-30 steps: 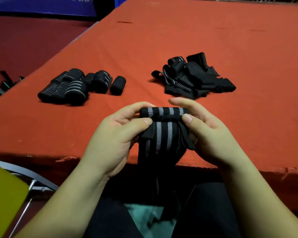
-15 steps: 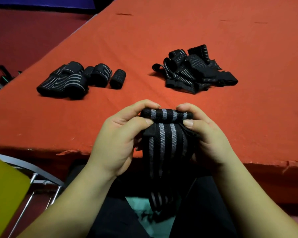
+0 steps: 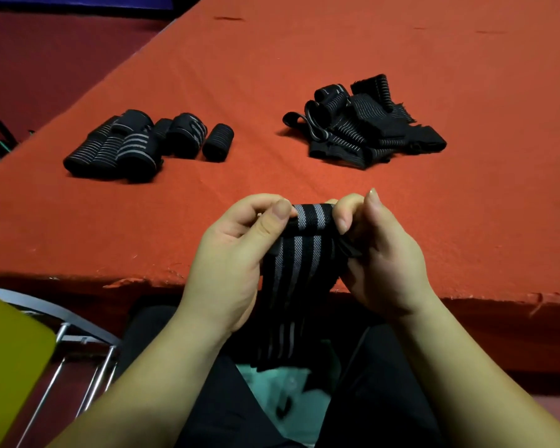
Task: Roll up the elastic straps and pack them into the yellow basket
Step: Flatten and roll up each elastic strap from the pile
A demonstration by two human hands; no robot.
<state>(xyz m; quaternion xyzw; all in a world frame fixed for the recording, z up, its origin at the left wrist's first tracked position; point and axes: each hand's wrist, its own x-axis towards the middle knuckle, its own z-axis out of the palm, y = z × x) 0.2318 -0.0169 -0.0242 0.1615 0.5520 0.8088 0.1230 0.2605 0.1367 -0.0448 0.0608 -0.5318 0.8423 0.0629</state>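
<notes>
From the head view, we hold one striped strap (image 3: 299, 250) over the near edge of the red counter (image 3: 304, 59), between our two hands. Our left hand (image 3: 233, 253) pinches the rolled top of it with thumb and curled fingers, and our right hand (image 3: 382, 250) grips the other end of that roll the same way. Only a short length looks wound; most of the band hangs loose toward our lap, so we judge this strap barely begun.

On the counter to the left lies a cluster of finished rolls (image 3: 136, 143), touching one another. To the right, well apart from them, sits a tangled pile of unrolled straps (image 3: 362, 127), which we take as work left. A yellow shape (image 3: 10, 367) shows at the lower left edge, probably the basket; nothing visibly rests in it, so packing seems not yet started.
</notes>
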